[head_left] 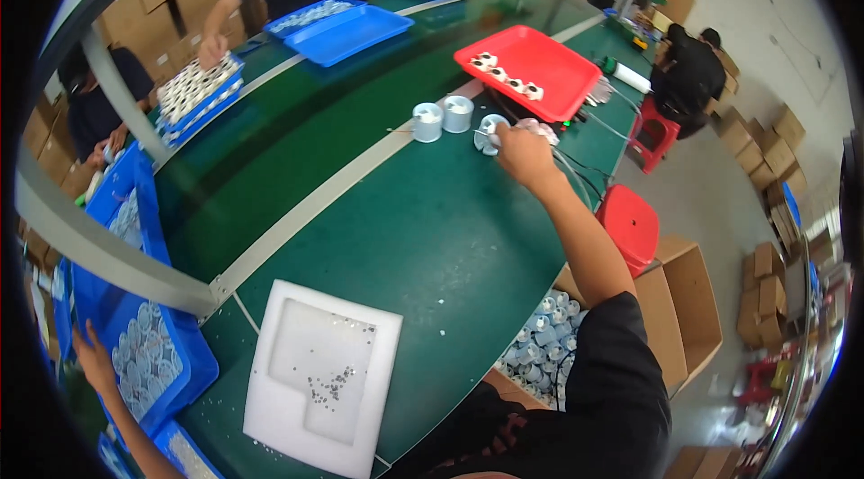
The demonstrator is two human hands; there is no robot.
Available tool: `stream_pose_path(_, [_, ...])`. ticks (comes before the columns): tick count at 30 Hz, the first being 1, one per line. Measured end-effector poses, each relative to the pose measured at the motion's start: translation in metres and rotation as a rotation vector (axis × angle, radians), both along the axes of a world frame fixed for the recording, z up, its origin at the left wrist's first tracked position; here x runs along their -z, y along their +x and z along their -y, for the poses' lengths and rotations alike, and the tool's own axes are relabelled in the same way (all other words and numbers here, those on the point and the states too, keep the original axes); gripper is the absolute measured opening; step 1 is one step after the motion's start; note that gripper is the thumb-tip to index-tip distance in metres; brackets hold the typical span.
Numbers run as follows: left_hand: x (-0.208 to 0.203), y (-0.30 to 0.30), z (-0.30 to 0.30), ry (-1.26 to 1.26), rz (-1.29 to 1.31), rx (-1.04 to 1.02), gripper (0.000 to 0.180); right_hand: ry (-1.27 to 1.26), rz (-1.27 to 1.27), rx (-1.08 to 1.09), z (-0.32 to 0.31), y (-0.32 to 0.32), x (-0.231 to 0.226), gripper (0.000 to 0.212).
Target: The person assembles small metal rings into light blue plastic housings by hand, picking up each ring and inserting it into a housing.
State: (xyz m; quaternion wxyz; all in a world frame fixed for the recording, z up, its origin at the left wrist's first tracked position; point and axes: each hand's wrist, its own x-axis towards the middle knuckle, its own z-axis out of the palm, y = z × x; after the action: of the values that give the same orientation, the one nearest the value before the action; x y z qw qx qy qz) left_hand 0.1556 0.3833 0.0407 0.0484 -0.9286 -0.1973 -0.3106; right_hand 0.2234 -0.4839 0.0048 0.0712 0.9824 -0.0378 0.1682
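Note:
My right hand [524, 153] reaches across the green table, its fingers closed at a light-blue cylindrical part [489, 131] with a white inside. Two similar light-blue cylinders [427, 122] stand upright just left of it. My left hand [93, 360] is far off at the left edge, fingers stretched and apart by the rim of a blue bin [200, 351]. That bin holds many oval pale-blue pieces [148, 357]. Between my arms lies a white foam tray [382, 362] with small dark round bits [331, 386] scattered in its recess.
A red tray [549, 51] with several white-and-black parts sits at the far right. Beyond the belt [297, 110], co-workers handle parts by blue trays [351, 36]. A box of light-blue cylinders [544, 339] and a red stool [630, 225] stand beside the table. A grey frame post [108, 249] crosses the left.

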Motion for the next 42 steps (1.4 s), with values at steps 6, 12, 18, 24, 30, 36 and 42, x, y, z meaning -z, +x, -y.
stream_pose_path(6, [-0.044, -0.111, 0.247, -0.182, 0.044, 0.700, 0.043, 0.702, -0.034, -0.550, -0.127, -0.050, -0.072, 0.017])
stream_pose_path(12, [-0.034, -0.122, 0.377, -0.738, -0.253, 1.321, 0.091, 1.355, -0.921, -1.311, -0.256, -0.092, -0.073, 0.026])
stream_pose_path(18, [0.001, -0.146, 0.348, -1.310, -0.219, 0.918, 0.053, 1.303, -0.896, -1.259, -0.267, -0.091, -0.051, 0.046])
stream_pose_path(24, [0.018, -0.136, 0.362, -1.710, 0.042, 0.720, 0.074, 1.504, -1.019, -1.115, -0.262, -0.069, -0.009, 0.052])
stream_pose_path(30, [0.046, -0.145, 0.334, -1.952, 0.182, 0.883, 0.053, 1.906, -0.981, -0.980, -0.273, -0.078, 0.003, 0.037])
stream_pose_path(36, [0.034, -0.125, 0.365, -2.072, 0.333, 0.610, 0.067, 1.371, -0.456, -0.928, -0.257, -0.068, 0.008, 0.019])
stream_pose_path(42, [0.039, -0.125, 0.351, -1.998, 0.240, 0.862, 0.057, 1.428, -0.522, -0.721, -0.275, -0.075, -0.010, 0.011])
